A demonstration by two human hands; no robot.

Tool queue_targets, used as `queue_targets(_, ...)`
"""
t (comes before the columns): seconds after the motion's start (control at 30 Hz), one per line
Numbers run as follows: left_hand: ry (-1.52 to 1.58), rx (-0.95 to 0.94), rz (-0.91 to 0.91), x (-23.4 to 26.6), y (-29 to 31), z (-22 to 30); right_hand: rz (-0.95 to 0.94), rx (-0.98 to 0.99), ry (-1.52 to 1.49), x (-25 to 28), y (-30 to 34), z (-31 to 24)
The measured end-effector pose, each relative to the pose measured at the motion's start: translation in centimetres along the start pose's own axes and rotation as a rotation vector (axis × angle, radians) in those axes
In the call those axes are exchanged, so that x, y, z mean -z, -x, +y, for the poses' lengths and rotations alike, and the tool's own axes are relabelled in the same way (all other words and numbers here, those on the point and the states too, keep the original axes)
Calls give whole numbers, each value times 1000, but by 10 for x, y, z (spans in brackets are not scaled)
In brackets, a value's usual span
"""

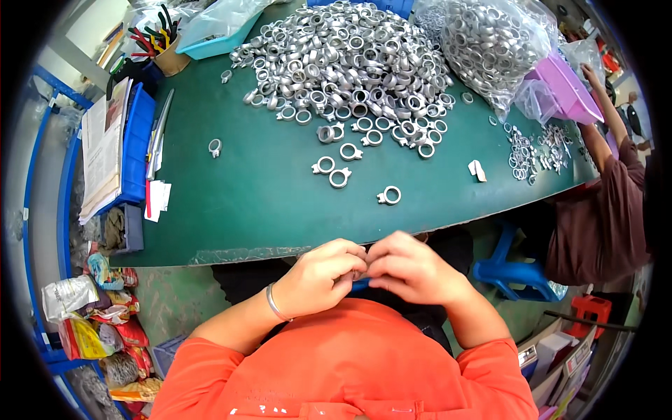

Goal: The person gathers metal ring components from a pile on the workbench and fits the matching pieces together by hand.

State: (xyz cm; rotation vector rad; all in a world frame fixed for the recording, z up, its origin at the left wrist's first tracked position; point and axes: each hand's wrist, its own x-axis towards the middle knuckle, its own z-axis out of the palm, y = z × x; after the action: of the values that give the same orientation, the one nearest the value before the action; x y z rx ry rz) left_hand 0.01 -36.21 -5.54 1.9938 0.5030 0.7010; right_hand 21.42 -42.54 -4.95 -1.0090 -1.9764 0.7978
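Note:
My left hand (315,274) and my right hand (414,267) meet in front of my body, just off the near edge of the green table (266,203). Both are closed, with fingertips pinched together. Whatever they hold is hidden behind the fingers. Beyond them, a single silver metal ring with a small lug (381,198) lies closest to my hands. A few more lugged rings (332,185) are scattered farther up. Behind those rises a big heap of the same rings (350,63).
A clear bag of rings (490,52) and a pink bin (570,91) stand far right, where a co-worker in a brown shirt (595,224) sits. Thin rings (521,157) lie nearby. At left are a blue tray with papers (140,143) and a cup of pliers (171,59).

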Motion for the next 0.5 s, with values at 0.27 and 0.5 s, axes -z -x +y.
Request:
queue_targets(0.27,-631,55,377,8,-60,-26,393,-241,475,7,-28,42)
queue_targets(0.5,108,287,219,12,-44,-32,408,-314,-251,-1,-18,30)
